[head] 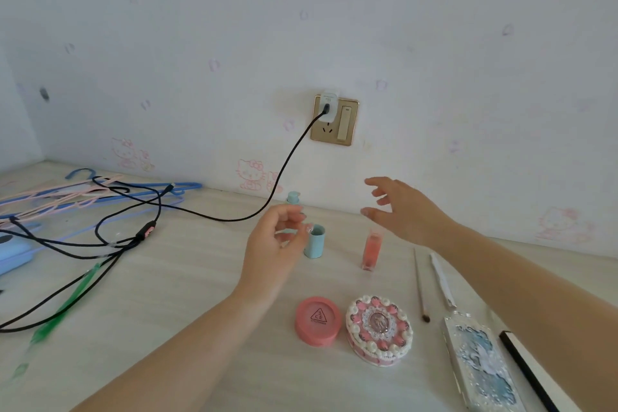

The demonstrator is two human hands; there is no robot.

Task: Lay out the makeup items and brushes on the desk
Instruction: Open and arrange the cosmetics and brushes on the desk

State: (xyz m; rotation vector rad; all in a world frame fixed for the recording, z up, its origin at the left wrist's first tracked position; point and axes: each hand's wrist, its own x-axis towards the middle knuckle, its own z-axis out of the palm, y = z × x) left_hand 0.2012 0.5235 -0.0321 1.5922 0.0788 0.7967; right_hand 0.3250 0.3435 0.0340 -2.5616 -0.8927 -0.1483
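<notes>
Pale wood-grain desk [187, 278] carries most of the makeup already: a teal tube [315, 242] stands upright just beyond the left hand [274, 244], and a coral lip-gloss bottle [371, 249] stands between the two hands, below the right hand's fingertips. Nearer the person than both sets of fingers lie a pink round compact [317, 321] and, just beside it, a frilled cake-shaped compact [379, 331]. Two thin brushes [420, 284] lie under the right forearm, next to a blue ornate palette [481, 365].

The left hand's fingers are curled, thumb and fingertips close together near the teal tube's top; whether they pinch anything small cannot be told. The right hand [404, 211] hovers with fingers spread and relaxed, holding nothing.

The step in hand looks like setting the upright tubes in place, with the layout well along. A small teal-capped item [293, 198] stands past the left fingers by the wall; the next move likely calls for a light reach without knocking the upright pieces.

Open desk lies left of the left fingers before the black cable [214, 216] and hangers [100, 194]; the wall closes off the far side.
</notes>
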